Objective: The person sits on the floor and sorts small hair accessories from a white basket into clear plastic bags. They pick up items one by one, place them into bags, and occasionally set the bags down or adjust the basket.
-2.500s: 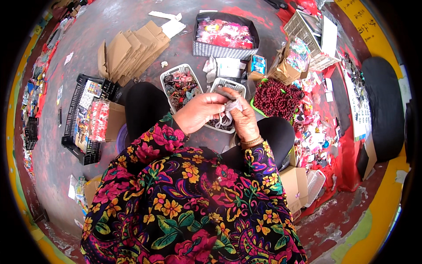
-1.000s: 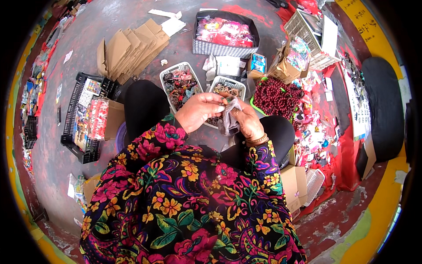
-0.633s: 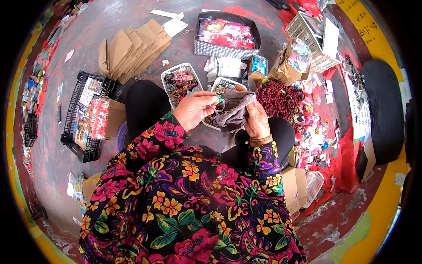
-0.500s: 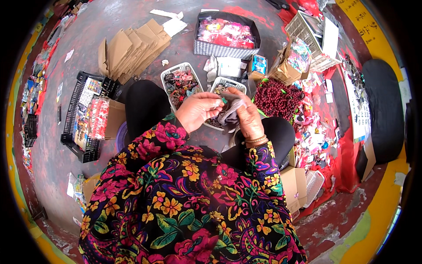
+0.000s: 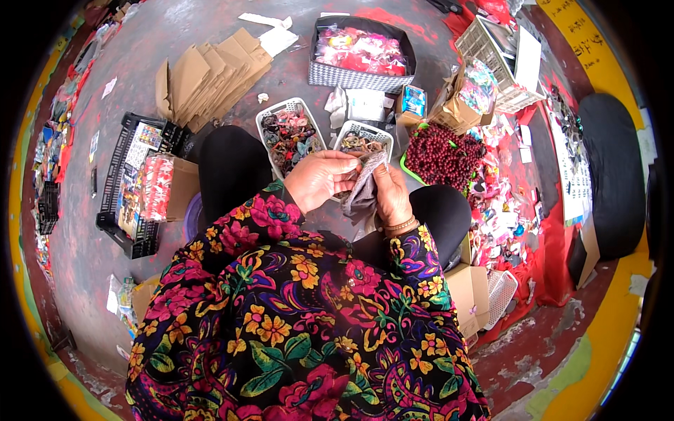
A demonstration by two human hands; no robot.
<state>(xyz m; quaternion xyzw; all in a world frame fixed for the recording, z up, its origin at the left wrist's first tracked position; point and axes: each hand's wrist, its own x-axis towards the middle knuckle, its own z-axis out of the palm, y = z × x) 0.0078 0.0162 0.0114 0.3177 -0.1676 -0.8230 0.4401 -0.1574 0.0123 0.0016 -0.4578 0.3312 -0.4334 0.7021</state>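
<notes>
My left hand (image 5: 318,180) is closed in a pinch, its thumb and fingertips at the upper left edge of a soft grey-mauve cloth (image 5: 362,192). Any small piece between those fingertips is hidden. On the other side my right hand (image 5: 393,197) grips the same cloth, which hangs down between both hands. Just beyond them stands a white plastic basket (image 5: 390,145) with brownish and mixed small pieces in it. A second white basket (image 5: 260,128), filled with colourful fabric pieces like hair ties, stands past my left hand.
Dark red beads (image 5: 444,156) fill a green tray on the right, beside scattered pink and white pieces (image 5: 495,228). Ahead is a checked fabric box (image 5: 358,79) of pink packets. Folded cardboard (image 5: 210,77) and a black crate (image 5: 112,219) lie to the left.
Both hands have come slightly lower and nearer to me with the cloth. It now hangs more stretched downward. A green bit seen at my left fingertips is no longer visible.
</notes>
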